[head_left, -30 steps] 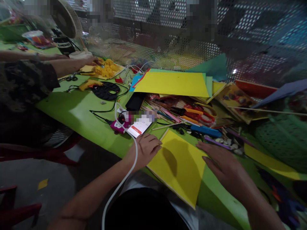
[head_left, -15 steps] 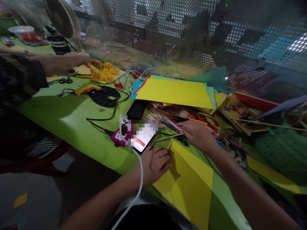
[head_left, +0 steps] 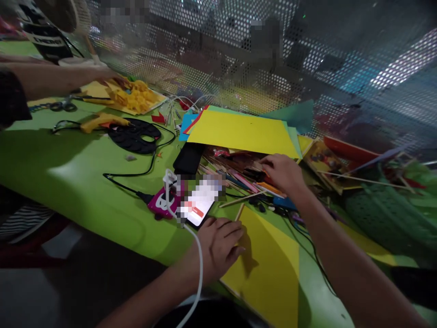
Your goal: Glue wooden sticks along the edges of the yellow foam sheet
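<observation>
My left hand (head_left: 220, 246) lies with its fingers stretched out on the left edge of a yellow sheet (head_left: 273, 273), beside a thin wooden stick (head_left: 240, 212) at its corner. Just beyond those fingers is a lit phone (head_left: 200, 205). My right hand (head_left: 283, 175) reaches into a heap of thin wooden sticks and pens (head_left: 232, 172), its fingers bent together. What its fingertips hold, if anything, is hidden. An orange-handled tool (head_left: 269, 187) and a pink pen (head_left: 247, 183) lie under and beside it.
Stacked coloured sheets (head_left: 242, 130) cover the heap's back. To the left are a purple power strip (head_left: 164, 200), a black palette (head_left: 133, 135), a yellow glue gun (head_left: 102, 121) and scissors (head_left: 63, 105). Another person's arm (head_left: 61, 78) reaches toward yellow pieces (head_left: 134, 98). A white cable (head_left: 200, 269) crosses my left wrist.
My right hand has moved from the pink pen farther into the heap, toward the stacked sheets. My left hand stays on the yellow sheet. The view has shifted somewhat.
</observation>
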### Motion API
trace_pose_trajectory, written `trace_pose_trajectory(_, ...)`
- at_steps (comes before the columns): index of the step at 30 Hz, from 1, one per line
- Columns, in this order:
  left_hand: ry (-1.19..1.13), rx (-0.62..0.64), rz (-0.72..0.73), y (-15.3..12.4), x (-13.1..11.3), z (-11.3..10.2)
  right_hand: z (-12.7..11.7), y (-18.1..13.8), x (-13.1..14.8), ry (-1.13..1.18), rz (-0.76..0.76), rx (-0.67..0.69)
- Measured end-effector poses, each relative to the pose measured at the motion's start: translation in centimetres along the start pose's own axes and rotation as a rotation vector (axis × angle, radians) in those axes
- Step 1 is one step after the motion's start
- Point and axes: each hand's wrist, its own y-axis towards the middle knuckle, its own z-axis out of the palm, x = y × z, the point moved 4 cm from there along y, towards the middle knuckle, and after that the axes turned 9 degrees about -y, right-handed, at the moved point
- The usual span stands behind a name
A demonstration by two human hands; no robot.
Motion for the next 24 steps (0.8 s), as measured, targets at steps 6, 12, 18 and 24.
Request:
trace_pose_trajectory(6,-0.012,0.022,-0.034,-0.2,0.0,0.2,0.5,0.4,2.4,0.056,-0.103,0.053)
trace_pose_trajectory(12,0.006,-0.038,-0.015,-0.5,0.2,0.5,2.1,2.7,9.2,0.037,-0.203,0.118)
trace_pose_trajectory(18,-0.004,-0.003,-0.043,-0.5,0.1,0.2,3.6,4.0,11.8,0.007,-0.122,0.112)
trace_pose_trajectory(24,-0.016,0.017,-0.055,-0.3,0.0,0.0,2.0,3.4,12.1,0.14,-0.112,0.044)
